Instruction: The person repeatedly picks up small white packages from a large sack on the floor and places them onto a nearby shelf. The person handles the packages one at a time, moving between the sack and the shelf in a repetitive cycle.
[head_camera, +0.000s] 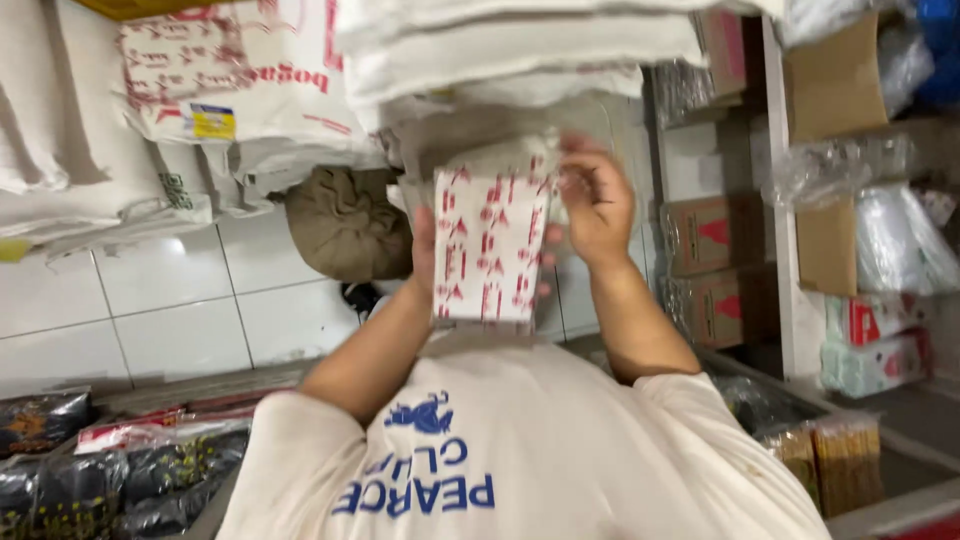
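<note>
While the camera tips steeply down over a white shirt with blue lettering, the biggest things in view are the white sacks with red print heaped on the white tiled floor, with a brown cloth bag slumped just beside them. Over on one side, shelving carries cardboard boxes with a red mark and clear plastic-wrapped bundles; on the other, dark glossy packets lie packed together in a tray. Now to the middle: a flat white packet with red printed marks is held up in front of the chest, upright and between both hands. The left hand sits behind the packet's edge, fingers curled round its side so it's clamped there, mostly hidden by the packet itself. The right hand is at the packet's upper corner, fingers bent in and pinching the top edge; it's blurred, so exactly how tight that pinch is can't be made out.
</note>
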